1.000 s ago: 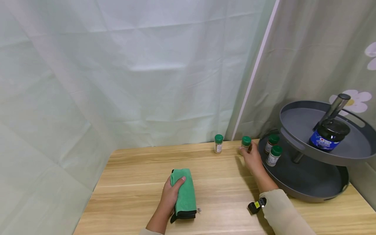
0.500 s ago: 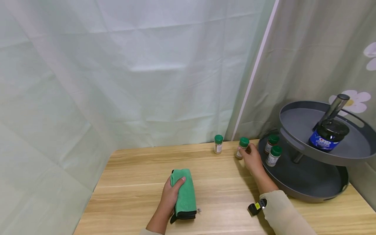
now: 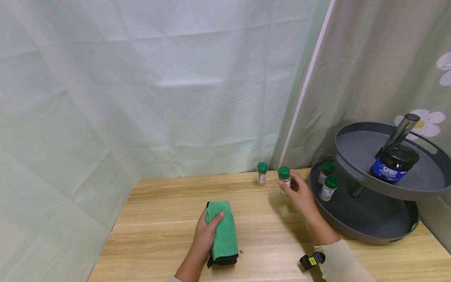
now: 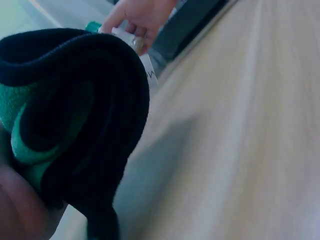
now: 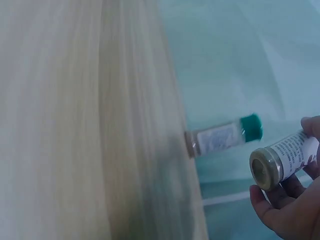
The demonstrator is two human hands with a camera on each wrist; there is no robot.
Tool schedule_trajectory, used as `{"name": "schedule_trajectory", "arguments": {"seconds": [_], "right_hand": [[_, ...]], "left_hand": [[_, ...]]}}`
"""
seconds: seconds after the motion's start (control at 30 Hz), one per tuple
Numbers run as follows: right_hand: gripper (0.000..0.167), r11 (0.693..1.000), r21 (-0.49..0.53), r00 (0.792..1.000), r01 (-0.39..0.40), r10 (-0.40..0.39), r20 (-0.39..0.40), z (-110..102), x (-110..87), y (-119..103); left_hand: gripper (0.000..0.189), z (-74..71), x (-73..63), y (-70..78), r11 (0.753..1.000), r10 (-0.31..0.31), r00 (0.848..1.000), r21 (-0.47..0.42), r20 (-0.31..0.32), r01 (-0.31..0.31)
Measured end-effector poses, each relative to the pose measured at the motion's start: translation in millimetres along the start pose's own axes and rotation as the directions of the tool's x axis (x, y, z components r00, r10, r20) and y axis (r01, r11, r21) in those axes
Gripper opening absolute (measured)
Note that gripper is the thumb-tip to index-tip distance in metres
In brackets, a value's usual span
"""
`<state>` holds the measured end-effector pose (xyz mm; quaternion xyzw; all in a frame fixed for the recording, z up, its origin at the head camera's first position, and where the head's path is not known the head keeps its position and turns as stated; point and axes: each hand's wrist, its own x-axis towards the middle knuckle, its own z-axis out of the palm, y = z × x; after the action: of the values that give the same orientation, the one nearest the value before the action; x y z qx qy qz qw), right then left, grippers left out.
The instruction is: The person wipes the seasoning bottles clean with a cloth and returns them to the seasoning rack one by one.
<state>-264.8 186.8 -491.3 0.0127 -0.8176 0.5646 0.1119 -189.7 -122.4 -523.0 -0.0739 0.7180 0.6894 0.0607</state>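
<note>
My left hand [image 3: 205, 237] grips a folded green cloth [image 3: 224, 235] with black edging, thumb across its top. The left wrist view shows the rolled end of the cloth [image 4: 107, 115] close up, over its shadow on the wood. With thumb and fingers, my right hand [image 3: 302, 197] pinches a small green-capped spice jar [image 3: 284, 173]. In the right wrist view this jar [image 5: 287, 159] is tilted, its glass base facing the camera and clear of the table. To its left, a second green-capped spice jar [image 3: 262, 174] stands upright near the table's back edge.
Right of my right hand stands a two-tier dark grey tray [image 3: 373, 223]. Two green-capped jars [image 3: 327, 188] sit on its lower tier. A dark jar with a blue label [image 3: 389, 168] stands on the upper tier. Pale curtain [image 3: 197, 98] hangs behind the wooden table [image 3: 158, 219].
My right hand has moved the spice jar left and nearer to me, away from the tray and towards the standing jar. The left hand with the cloth has barely shifted.
</note>
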Motion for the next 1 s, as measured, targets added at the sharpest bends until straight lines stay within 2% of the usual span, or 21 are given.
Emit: {"name": "schedule_trajectory", "arguments": {"seconds": [0.3,0.43,0.7,0.83,1.0], "right_hand": [[0.038,0.992,0.084,0.99,0.089,-0.098,0.106,1,-21.8,-29],[0.04,0.989,0.048,0.975,0.139,-0.145,0.168,2,-30.4,-35],[0.044,0.955,-0.03,0.929,0.296,-0.28,0.241,5,-45.9,-52],[0.046,0.926,-0.04,0.895,0.375,-0.351,0.276,7,-52.1,-57],[0.046,0.916,-0.024,0.868,0.401,-0.371,0.331,8,-56.5,-60]], "left_hand": [[0.057,14.2,-18.4,32.0,0.994,0.109,0.993,-0.021,0.045,-0.108],[0.051,19.9,-26.0,47.6,0.989,0.148,0.987,-0.01,0.055,-0.148],[0.041,29.8,-34.6,71.9,0.968,0.245,0.968,0.038,0.06,-0.248],[0.04,32.5,-36.9,77.1,0.959,0.272,0.96,0.065,0.063,-0.276],[0.043,34.4,-37.1,78.7,0.953,0.279,0.958,0.106,0.06,-0.284]]}}
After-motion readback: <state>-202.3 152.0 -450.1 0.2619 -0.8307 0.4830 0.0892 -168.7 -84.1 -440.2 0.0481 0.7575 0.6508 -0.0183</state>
